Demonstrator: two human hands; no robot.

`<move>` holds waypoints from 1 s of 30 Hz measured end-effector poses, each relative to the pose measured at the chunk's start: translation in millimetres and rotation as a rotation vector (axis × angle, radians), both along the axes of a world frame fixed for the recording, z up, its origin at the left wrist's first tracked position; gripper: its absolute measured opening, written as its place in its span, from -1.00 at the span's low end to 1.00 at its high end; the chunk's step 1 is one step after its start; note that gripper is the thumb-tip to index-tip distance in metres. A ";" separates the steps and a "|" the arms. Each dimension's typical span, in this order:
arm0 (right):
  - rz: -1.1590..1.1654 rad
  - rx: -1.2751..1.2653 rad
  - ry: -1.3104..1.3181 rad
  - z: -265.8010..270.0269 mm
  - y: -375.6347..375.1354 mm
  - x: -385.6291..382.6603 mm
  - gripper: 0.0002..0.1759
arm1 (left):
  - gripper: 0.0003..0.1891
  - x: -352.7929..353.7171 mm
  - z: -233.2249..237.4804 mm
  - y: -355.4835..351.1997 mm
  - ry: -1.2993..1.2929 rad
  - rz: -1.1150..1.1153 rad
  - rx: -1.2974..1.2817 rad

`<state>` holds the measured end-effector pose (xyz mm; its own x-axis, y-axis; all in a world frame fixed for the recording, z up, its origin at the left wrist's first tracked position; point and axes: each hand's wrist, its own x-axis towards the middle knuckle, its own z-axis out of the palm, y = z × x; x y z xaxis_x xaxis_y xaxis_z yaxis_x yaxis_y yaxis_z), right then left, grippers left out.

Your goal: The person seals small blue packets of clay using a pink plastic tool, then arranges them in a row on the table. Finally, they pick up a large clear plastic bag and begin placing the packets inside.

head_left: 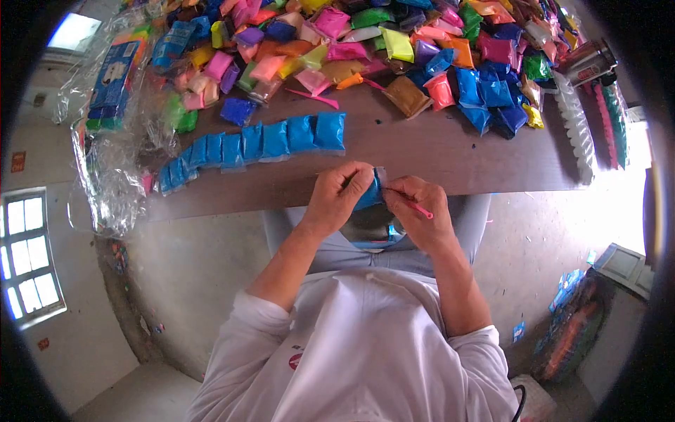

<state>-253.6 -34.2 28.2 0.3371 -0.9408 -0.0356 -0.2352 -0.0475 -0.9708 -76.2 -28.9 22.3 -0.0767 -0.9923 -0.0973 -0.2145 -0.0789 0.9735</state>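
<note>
Over the table's front edge, my left hand (341, 193) is closed on a small blue packet (368, 199) with a clear plastic margin. My right hand (425, 207) grips a thin pink plastic stick (420, 209) with a small hole at its rounded end. The right fingertips meet the packet's clear edge, and the stick's other end is hidden by them. On the table beyond my left hand lies a curved row of blue packets (274, 141), side by side.
A big heap of packets (337, 53) in many colours covers the back of the brown table (394, 151). Clear plastic wrap (109, 183) bunches at the left end. On the right are a white scalloped strip (576, 133) and a metal cup (587, 65).
</note>
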 end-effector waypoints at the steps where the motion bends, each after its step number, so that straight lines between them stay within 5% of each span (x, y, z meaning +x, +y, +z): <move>1: -0.038 -0.011 -0.002 -1.6 1.5 3.1 -0.87 | -0.67 -0.7 1.0 -0.1 0.000 0.001 0.001; 8: -0.208 0.127 -0.003 1.8 4.3 17.9 -0.83 | -0.67 -0.3 -2.4 -0.4 0.056 -0.011 -0.009; 17: -0.245 -0.082 0.057 -3.7 6.0 21.7 -0.87 | -0.71 -5.7 2.4 1.6 -0.001 0.021 0.012; 24: -0.258 0.010 0.014 -4.0 9.7 19.5 -0.88 | -0.74 -3.5 -1.5 0.8 0.001 0.031 -0.042; 26: -0.303 0.148 -0.412 -10.1 11.4 14.6 -0.84 | -0.76 -4.3 -0.8 1.5 -0.004 0.039 -0.053; 30: -0.321 0.242 -0.667 -11.7 9.6 7.2 -0.81 | -0.76 -6.1 -1.2 0.1 -0.016 0.051 -0.110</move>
